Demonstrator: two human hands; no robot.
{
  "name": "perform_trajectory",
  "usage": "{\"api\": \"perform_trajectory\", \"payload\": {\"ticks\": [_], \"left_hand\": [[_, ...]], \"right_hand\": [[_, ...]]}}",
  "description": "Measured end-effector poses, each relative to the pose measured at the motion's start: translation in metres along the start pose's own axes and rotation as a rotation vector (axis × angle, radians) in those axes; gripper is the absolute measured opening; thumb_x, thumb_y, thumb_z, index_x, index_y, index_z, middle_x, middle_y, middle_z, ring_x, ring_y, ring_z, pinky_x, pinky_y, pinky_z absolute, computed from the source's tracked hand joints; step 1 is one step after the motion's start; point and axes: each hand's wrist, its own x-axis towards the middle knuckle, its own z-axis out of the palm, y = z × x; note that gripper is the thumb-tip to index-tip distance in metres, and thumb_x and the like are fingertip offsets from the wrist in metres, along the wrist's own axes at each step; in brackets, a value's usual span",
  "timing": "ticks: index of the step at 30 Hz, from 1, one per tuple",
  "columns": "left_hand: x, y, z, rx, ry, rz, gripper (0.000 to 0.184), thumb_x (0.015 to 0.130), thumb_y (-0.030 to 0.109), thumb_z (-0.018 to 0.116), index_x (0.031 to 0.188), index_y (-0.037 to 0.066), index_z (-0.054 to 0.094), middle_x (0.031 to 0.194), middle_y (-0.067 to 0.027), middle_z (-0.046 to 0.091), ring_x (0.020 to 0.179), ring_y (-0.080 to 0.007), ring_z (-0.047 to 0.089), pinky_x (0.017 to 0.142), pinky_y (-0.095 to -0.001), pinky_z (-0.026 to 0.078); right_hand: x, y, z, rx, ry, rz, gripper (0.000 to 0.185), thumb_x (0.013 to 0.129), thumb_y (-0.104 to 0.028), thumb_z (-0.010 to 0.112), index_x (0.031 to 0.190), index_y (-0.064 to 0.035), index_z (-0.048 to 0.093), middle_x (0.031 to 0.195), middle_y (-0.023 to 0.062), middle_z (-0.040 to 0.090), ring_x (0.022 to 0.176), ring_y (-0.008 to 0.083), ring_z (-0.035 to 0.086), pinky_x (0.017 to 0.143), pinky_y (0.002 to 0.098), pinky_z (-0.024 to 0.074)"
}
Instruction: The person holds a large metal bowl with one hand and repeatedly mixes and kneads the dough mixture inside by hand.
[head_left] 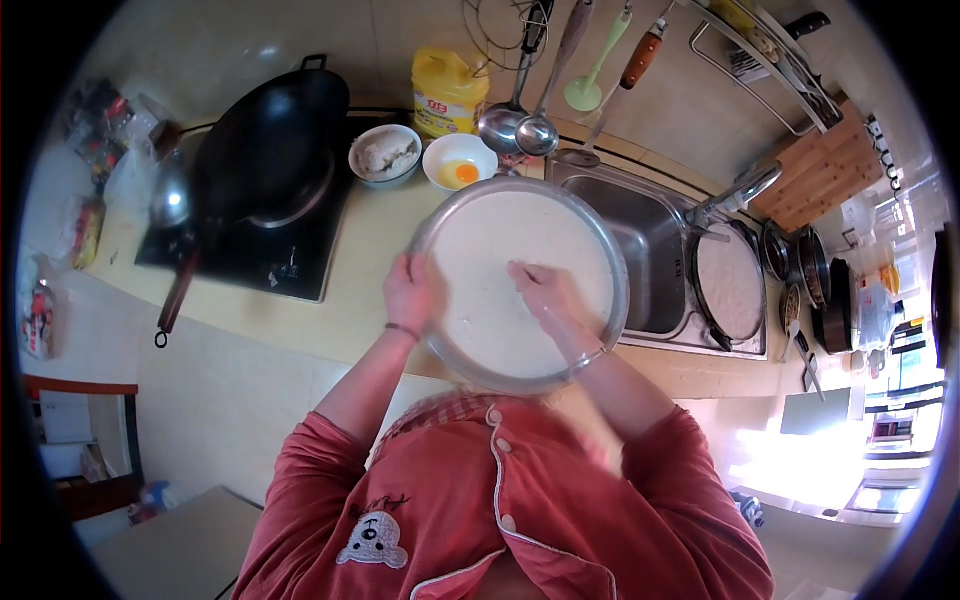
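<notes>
A wide metal basin (619, 285) of white, milky contents (480, 250) is in front of me at the counter's edge. My left hand (410, 292) is closed on the basin's left rim. Over the middle of the white surface is my right hand (547, 292), its fingers drawn together in a pinch. Whatever those fingers hold, if anything, is too small or blurred to make out. Just behind the basin stand a white bowl (435, 160) with a raw egg (466, 174) in it and another bowl (378, 181) with a whitish lump.
To the left a black wok (262, 150) rests on a black cooktop (300, 270). The metal sink (650, 260) adjoins the basin on the right, with a round pan (728, 285) of white stuff beyond it. Ladles (537, 136) hang behind, near a yellow jug (447, 95).
</notes>
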Motion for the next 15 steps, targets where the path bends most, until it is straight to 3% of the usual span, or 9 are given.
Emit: {"api": "perform_trajectory", "payload": {"ticks": [2, 6, 8, 9, 11, 15], "left_hand": [[-0.001, 0.003, -0.001, 0.002, 0.008, 0.002, 0.031, 0.088, 0.027, 0.045, 0.09, -0.001, 0.056, 0.074, -0.0174, 0.058, 0.068, -0.028, 0.056, 0.063, -0.0344, 0.044], [-0.001, 0.004, -0.001, 0.002, -0.001, -0.017, 0.031, 0.088, 0.027, 0.045, 0.09, -0.001, 0.056, 0.075, -0.0179, 0.058, 0.069, -0.0293, 0.057, 0.063, -0.0354, 0.044], [0.0, 0.002, -0.001, 0.006, -0.005, -0.026, 0.031, 0.088, 0.028, 0.045, 0.09, -0.001, 0.056, 0.075, -0.0179, 0.058, 0.069, -0.0294, 0.057, 0.064, -0.0355, 0.044], [0.0, 0.001, 0.0, 0.013, -0.004, -0.016, 0.031, 0.088, 0.028, 0.045, 0.09, -0.001, 0.056, 0.075, -0.0179, 0.058, 0.069, -0.0294, 0.057, 0.064, -0.0355, 0.044], [0.0, 0.002, -0.001, 0.021, -0.002, -0.005, 0.03, 0.088, 0.028, 0.045, 0.09, -0.001, 0.056, 0.075, -0.0179, 0.058, 0.069, -0.0295, 0.057, 0.064, -0.0355, 0.044], [-0.001, 0.006, -0.003, 0.016, -0.013, -0.026, 0.031, 0.088, 0.029, 0.046, 0.09, 0.0, 0.056, 0.076, -0.0178, 0.058, 0.07, -0.0292, 0.057, 0.065, -0.0352, 0.044]], "right_hand": [[-0.004, -0.005, -0.003, -0.263, -0.047, -0.27, 0.037, 0.082, -0.036, 0.053, 0.085, -0.0012, 0.062, 0.073, 0.0159, 0.062, 0.068, 0.0254, 0.06, 0.065, 0.0339, 0.0452], [-0.01, -0.024, -0.003, -0.522, -0.218, -0.288, 0.03, 0.08, -0.028, 0.054, 0.091, -0.0012, 0.06, 0.081, 0.018, 0.06, 0.071, 0.0273, 0.059, 0.068, 0.0355, 0.0449], [-0.001, -0.012, 0.006, -0.819, -0.216, -0.518, 0.022, 0.077, -0.022, 0.051, 0.084, -0.0045, 0.061, 0.095, 0.0209, 0.058, 0.083, 0.0327, 0.058, 0.076, 0.037, 0.0459], [0.005, -0.002, 0.01, -0.818, -0.217, -0.518, 0.022, 0.077, -0.022, 0.051, 0.084, -0.0045, 0.061, 0.095, 0.0209, 0.058, 0.083, 0.0327, 0.058, 0.076, 0.037, 0.0459], [0.016, 0.018, 0.018, -0.909, -0.143, -0.746, 0.016, 0.074, -0.015, 0.052, 0.083, -0.0049, 0.06, 0.097, 0.0199, 0.057, 0.086, 0.0325, 0.057, 0.079, 0.0389, 0.0457], [0.03, 0.012, 0.023, -1.07, -0.228, -0.602, 0.015, 0.071, -0.007, 0.053, 0.082, -0.0022, 0.061, 0.09, 0.0213, 0.057, 0.087, 0.0319, 0.056, 0.08, 0.0376, 0.0458]]}}
